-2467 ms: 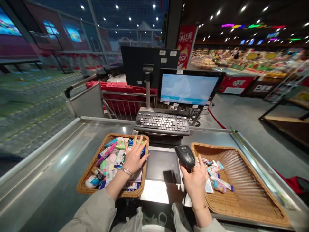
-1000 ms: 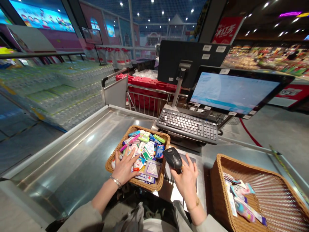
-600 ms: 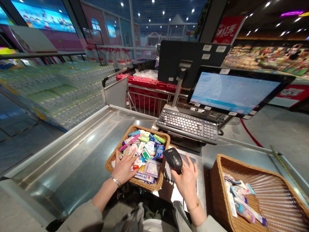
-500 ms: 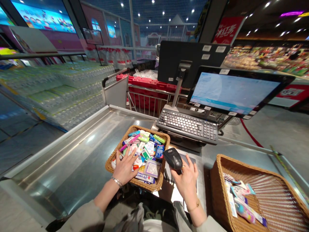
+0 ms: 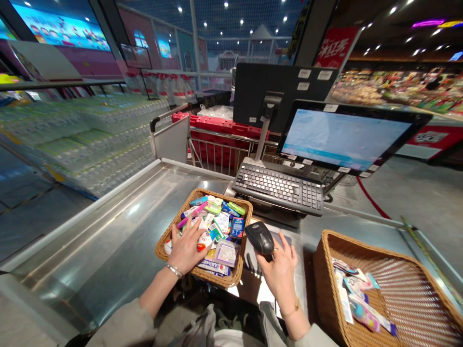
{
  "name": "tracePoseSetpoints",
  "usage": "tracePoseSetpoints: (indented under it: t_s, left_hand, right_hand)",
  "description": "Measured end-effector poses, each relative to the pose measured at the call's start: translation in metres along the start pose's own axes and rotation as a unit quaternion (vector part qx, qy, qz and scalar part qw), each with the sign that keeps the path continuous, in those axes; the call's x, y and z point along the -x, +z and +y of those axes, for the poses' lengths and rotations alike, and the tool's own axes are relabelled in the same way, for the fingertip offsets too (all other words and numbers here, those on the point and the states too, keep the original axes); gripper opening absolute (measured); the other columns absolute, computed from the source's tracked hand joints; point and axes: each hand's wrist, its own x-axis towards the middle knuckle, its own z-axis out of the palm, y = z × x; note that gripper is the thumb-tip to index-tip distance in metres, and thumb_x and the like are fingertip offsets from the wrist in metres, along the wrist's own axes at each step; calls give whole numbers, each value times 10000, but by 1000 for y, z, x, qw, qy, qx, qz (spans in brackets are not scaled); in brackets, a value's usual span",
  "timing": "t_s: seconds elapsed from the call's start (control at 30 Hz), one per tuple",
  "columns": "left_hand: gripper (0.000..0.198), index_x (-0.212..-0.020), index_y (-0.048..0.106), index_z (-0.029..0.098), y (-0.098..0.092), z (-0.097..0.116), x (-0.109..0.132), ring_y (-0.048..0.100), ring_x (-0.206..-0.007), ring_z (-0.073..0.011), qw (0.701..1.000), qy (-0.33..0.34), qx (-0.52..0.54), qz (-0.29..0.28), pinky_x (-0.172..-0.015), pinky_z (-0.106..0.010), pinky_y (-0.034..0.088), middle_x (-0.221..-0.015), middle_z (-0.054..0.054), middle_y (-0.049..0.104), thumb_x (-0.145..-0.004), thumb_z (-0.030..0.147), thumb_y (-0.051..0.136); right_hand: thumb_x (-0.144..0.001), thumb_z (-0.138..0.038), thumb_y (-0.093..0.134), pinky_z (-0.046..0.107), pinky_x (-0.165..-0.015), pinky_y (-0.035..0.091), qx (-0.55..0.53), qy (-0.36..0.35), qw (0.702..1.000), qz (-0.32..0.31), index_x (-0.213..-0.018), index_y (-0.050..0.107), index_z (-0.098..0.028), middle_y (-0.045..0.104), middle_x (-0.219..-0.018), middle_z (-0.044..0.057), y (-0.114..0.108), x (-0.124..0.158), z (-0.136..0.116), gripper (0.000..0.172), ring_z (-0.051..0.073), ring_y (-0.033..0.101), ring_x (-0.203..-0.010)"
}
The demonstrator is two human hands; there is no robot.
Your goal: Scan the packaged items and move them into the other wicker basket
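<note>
My left hand (image 5: 186, 248) rests over the left part of a small wicker basket (image 5: 158, 246), fingers spread on the packets inside. The basket is heaped with small packaged goods, among them a blue box (image 5: 237, 227), a clear-lidded case (image 5: 226, 253) and a pink item (image 5: 197, 210). Just right of the basket, my right hand (image 5: 280, 270) grips a black barcode scanner (image 5: 260, 237), its head tilted toward the basket. Part of the scanner's handle is hidden by my fingers. What lies beneath my left palm is covered.
A larger wicker basket (image 5: 408, 274) at right holds several packages (image 5: 363, 313). Behind the small basket stand a keyboard (image 5: 278, 188) and a lit monitor (image 5: 343, 140). The metal counter (image 5: 119, 241) has a raised rim. Beyond it are a cart (image 5: 213, 149) and stacked bottles (image 5: 101, 135).
The whole view has shifted slightly, with the scene sliding a little left. My left hand stays on the goods, and my right hand keeps the scanner in about the same place.
</note>
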Motion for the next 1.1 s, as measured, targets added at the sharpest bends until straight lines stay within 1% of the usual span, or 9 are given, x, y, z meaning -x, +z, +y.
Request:
tracePoseSetpoints:
  t_s: [0.13, 0.23, 0.37, 0.43, 0.6, 0.7, 0.8, 0.93, 1.1]
  left_hand:
    - [382, -1160, 636, 274, 1, 1, -24, 258, -1447, -379, 1000, -3, 20, 1, -1092, -761, -47, -1509, -70, 434, -828, 460, 598]
    - [391, -1162, 649, 280, 4, 3, -39, 214, -1459, -389, 999, -12, 31, -26, -1076, -775, -49, -1523, -66, 412, -826, 474, 604]
    - [445, -1188, 661, 316, 7, -2, -47, 121, -1470, -426, 996, -21, 45, -77, -1037, -811, -30, -1565, -56, 328, -844, 575, 550]
    - [422, -1181, 672, 347, 9, -9, -48, 91, -1470, -434, 995, -33, 48, -84, -1026, -821, -33, -1566, -32, 325, -878, 579, 493]
    - [351, -1190, 670, 366, 14, -21, -48, 144, -1467, -414, 996, -74, 36, -24, -1043, -795, -88, -1524, -22, 404, -935, 466, 450]
    - [345, -1233, 634, 374, 17, -21, -44, 193, -1466, -379, 997, -61, 42, 4, -1061, -773, -104, -1521, -14, 408, -948, 425, 446]
    - [319, -1202, 648, 381, 18, -19, -44, 211, -1465, -366, 998, -47, 51, 7, -1061, -769, -110, -1511, -3, 424, -950, 408, 455]
    - [289, -1094, 707, 363, 16, -16, -52, 248, -1450, -379, 997, -50, 51, 15, -1054, -766, -135, -1465, 0, 490, -933, 444, 480]
    - [342, -821, 763, 318, 17, -8, -60, 303, -1427, -383, 994, -100, 17, 34, -1018, -760, -209, -1338, -9, 620, -932, 433, 461]
  right_hand:
    - [-804, -322, 573, 580, -1104, 196, 2, -1, 1000, 2, -989, 715, -235, 694, -1189, 54, 0, 0, 1, 249, 320, 393, -1364]
    - [-798, -328, 587, 581, -1103, 204, 0, 1, 1000, 4, -1002, 711, -231, 698, -1180, 56, -1, 0, 2, 258, 321, 399, -1360]
    - [-792, -331, 594, 584, -1104, 210, -5, 14, 1000, 2, -1006, 708, -226, 699, -1177, 58, -3, -1, 4, 264, 323, 395, -1363]
    - [-793, -333, 594, 588, -1102, 211, -5, 16, 1000, 2, -993, 711, -230, 700, -1173, 56, -4, -1, 4, 254, 326, 395, -1363]
    - [-807, -340, 589, 585, -1105, 209, -3, 13, 1000, 2, -988, 712, -234, 707, -1156, 55, -6, -2, 4, 243, 323, 400, -1363]
    - [-811, -347, 588, 584, -1108, 208, -4, 7, 1000, 6, -990, 710, -231, 707, -1154, 56, -4, -2, 5, 246, 322, 403, -1360]
    - [-807, -351, 591, 587, -1105, 213, -6, 5, 1000, 8, -999, 708, -230, 702, -1166, 59, -2, -2, 6, 256, 323, 403, -1360]
    - [-801, -341, 590, 588, -1104, 206, -6, 6, 1000, 2, -986, 712, -234, 698, -1179, 60, -1, -3, 5, 246, 323, 398, -1363]
    - [-804, -339, 587, 581, -1107, 200, -6, 12, 1000, -9, -969, 717, -240, 698, -1182, 52, -5, -4, 3, 232, 323, 393, -1368]
